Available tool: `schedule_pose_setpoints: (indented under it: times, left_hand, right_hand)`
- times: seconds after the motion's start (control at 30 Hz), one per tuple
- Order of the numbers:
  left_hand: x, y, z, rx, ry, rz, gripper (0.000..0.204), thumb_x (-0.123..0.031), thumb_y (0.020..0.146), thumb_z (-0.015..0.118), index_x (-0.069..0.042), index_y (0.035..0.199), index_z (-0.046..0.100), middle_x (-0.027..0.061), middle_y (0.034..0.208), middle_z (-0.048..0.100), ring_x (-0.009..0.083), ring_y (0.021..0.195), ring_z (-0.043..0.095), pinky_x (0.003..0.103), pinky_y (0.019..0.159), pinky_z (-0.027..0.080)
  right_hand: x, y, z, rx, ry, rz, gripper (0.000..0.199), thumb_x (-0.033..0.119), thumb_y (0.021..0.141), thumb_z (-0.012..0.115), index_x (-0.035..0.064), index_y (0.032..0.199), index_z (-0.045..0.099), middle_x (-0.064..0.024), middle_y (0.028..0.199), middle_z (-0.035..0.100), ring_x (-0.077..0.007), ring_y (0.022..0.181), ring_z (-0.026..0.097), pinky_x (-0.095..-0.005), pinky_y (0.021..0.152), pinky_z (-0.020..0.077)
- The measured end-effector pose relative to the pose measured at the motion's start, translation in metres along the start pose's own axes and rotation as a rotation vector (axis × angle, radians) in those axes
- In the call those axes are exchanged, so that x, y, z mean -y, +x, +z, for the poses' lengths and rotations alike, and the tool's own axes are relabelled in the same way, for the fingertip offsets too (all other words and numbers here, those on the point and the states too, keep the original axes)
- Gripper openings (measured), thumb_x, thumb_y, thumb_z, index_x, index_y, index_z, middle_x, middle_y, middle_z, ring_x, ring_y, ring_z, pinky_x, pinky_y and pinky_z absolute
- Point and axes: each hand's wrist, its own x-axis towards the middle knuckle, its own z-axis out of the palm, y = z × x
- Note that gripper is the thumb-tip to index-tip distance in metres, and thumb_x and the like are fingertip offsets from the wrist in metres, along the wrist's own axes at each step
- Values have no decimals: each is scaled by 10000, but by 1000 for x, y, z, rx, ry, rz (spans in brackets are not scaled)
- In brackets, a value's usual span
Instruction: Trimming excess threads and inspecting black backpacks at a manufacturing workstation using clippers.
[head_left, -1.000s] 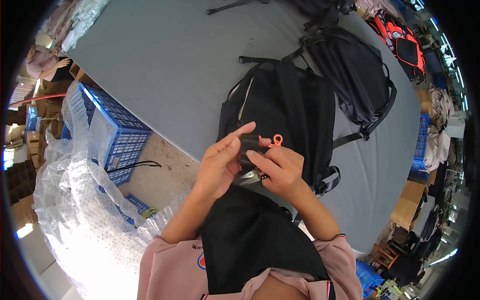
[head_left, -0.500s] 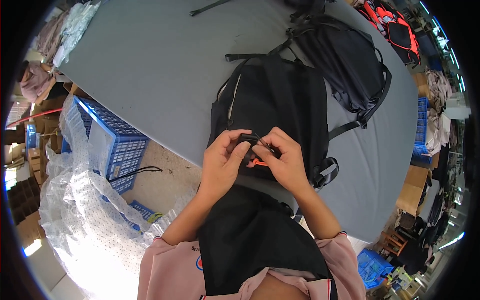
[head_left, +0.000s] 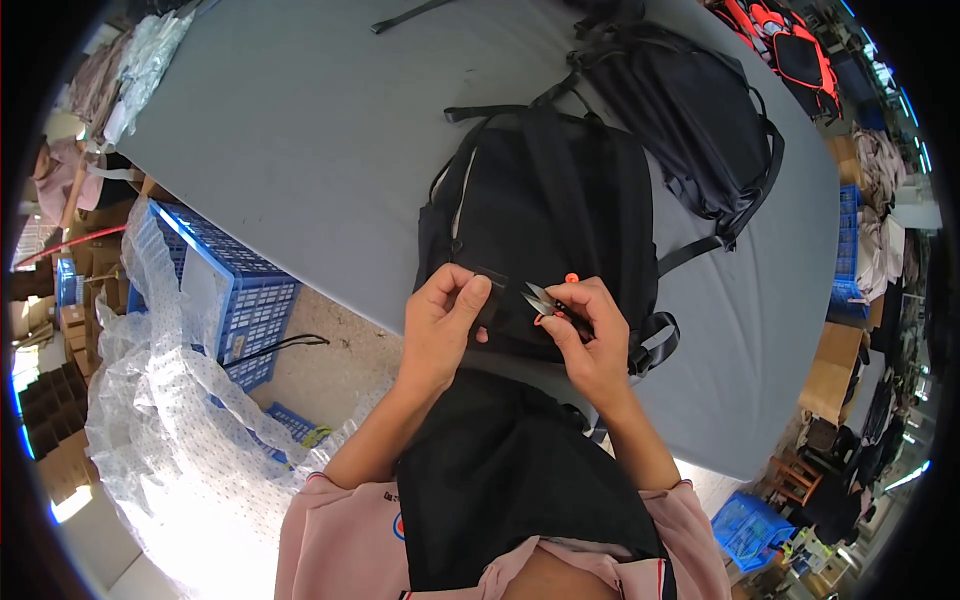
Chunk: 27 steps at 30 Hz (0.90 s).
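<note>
From where I stand, the left hand (head_left: 440, 325) is closed in a pinch on a dark strip (head_left: 494, 296); the right hand (head_left: 592, 345) curls around small snips (head_left: 541, 299), blades slightly parted, pointing left. Both are above the black backpack (head_left: 525, 205) lying on the grey desk (head_left: 320, 150).

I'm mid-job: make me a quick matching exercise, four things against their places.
Things
1. Small pointed metal snips
2. Flat dark piece of material
3. Large blue slatted plastic crate
4. Red-and-black fabric bag

Places
A. Upper right of the picture
B. In the right hand
C. Left of the grey cloth-covered table
D. In the left hand

Pairs: 1-B, 2-D, 3-C, 4-A
</note>
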Motion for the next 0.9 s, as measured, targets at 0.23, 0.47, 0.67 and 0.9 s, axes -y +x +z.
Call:
schedule_pose_setpoints:
  times: [0.23, 0.47, 0.67, 0.9]
  left_hand:
    - [0, -6, 5, 20, 95, 42, 186, -235, 899, 607, -72, 832, 546, -48, 734, 521, 16, 653, 484, 185, 520, 434]
    - [2, -8, 0, -15, 158, 92, 199, -239, 893, 614, -57, 842, 553, -46, 738, 514, 19, 660, 492, 185, 526, 444]
    - [3, -8, -2, 8, 158, 101, 212, -248, 893, 614, -51, 841, 557, -44, 746, 521, 22, 664, 499, 188, 529, 446]
    - [2, -17, -3, 21, 116, 68, 217, -246, 901, 602, -41, 842, 567, -39, 739, 532, 23, 662, 498, 191, 534, 442]
  right_hand:
    - [6, 9, 7, -47, -143, -241, 230, 33, 729, 693, 31, 939, 600, -67, 753, 573, -185, 563, 542, -255, 519, 436]
    - [11, 4, 6, -41, -363, -319, 219, 10, 730, 683, 26, 934, 603, -86, 779, 608, -207, 591, 578, -274, 525, 463]
    - [17, 0, 6, -45, -282, -249, 206, 11, 737, 680, 26, 928, 604, -81, 774, 601, -202, 588, 571, -271, 516, 452]
    - [18, -4, 10, -108, -256, -318, 179, 22, 744, 680, 33, 902, 597, -76, 757, 583, -199, 557, 559, -288, 490, 436]
